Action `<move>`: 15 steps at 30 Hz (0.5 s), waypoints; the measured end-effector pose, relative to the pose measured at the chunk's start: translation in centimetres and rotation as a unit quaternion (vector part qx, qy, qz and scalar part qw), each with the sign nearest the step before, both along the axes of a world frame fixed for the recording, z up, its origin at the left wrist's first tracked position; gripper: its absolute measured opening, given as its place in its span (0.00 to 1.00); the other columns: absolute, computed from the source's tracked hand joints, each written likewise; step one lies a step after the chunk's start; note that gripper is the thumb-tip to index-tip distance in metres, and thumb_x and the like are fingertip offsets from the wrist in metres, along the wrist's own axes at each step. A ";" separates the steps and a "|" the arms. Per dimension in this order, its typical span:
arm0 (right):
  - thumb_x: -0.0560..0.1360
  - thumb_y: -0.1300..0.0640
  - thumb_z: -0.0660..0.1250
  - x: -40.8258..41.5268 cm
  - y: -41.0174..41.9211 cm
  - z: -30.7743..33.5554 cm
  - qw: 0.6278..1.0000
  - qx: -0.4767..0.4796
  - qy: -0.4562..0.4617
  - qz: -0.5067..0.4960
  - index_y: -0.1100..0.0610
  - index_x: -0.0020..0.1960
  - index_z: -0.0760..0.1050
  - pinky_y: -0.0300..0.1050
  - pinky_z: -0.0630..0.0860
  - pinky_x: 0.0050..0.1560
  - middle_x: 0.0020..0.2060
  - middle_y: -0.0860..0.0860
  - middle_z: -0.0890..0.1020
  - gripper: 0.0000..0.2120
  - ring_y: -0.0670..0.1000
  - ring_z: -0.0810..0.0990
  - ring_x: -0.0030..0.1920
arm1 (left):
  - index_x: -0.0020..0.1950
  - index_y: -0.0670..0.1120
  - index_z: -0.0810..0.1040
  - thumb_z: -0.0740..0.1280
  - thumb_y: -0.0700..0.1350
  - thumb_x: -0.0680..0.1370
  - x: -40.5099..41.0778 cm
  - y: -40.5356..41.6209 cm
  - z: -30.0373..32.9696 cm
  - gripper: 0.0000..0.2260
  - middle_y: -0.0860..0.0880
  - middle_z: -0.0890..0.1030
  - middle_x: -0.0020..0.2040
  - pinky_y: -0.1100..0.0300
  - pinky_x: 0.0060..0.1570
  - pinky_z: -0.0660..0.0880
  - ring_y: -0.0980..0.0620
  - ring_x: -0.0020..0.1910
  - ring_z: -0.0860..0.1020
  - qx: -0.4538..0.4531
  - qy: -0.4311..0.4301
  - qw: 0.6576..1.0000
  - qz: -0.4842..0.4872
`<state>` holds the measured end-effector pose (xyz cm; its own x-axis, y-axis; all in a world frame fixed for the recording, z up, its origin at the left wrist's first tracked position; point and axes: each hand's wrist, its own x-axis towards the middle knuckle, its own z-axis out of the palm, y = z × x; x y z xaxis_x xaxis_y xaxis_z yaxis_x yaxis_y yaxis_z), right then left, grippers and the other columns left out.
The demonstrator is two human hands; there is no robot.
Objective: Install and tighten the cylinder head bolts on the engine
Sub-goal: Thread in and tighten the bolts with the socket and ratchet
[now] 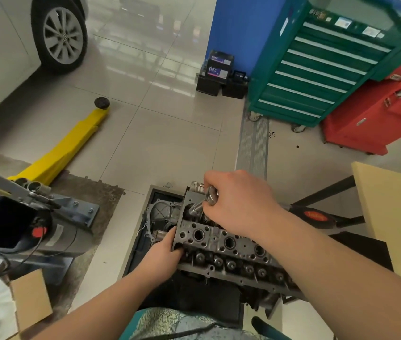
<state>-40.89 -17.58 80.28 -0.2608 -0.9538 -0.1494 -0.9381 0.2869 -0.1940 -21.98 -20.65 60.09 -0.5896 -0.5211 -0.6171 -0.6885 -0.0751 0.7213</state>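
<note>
Head camera, looking down: a person works over a cylinder head [224,244] lying in the lower centre of the frame. The right hand [240,202] curls its fingers around a chrome socket tool [204,201], which angles down into the head's far left end, at centre frame. The left hand [164,252] grips that same end of the casting from below left, fingers wrapped over its edge, apparently to steady it. No bolt head [189,212] can be made out for certain beneath the socket. The work appears to be mid-course: a bolt at this end seems to be getting run down, while the rest of the head stretches toward the lower right under the forearm, its bolt positions too small or hidden to count, so how many remain cannot be told. Around the job, a yellow lift arm [59,153] crosses the tiled floor at left, a car wheel [61,35] sits upper left, a green tool cabinet [322,67] and red cabinet [376,114] stand upper right, and a cardboard box [31,300] sits lower left.
</note>
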 end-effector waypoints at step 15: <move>0.74 0.48 0.68 -0.4 0.8 -0.1 0.999 0.001 0.026 -0.038 0.45 0.45 0.72 0.45 0.77 0.34 0.33 0.41 0.76 0.05 0.43 0.73 0.35 | 0.81 0.68 0.57 0.62 0.50 0.84 0.5 0.1 0.0 0.28 0.69 0.78 0.45 0.78 0.33 0.71 0.77 0.43 0.77 -0.005 0.024 1.000 -0.007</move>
<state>-41.34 -16.80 80.21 -0.3398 -0.9306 -0.1362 -0.9226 0.3579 -0.1439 -21.49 -20.56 60.13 -0.6261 -0.5183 -0.5825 -0.6539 -0.0578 0.7544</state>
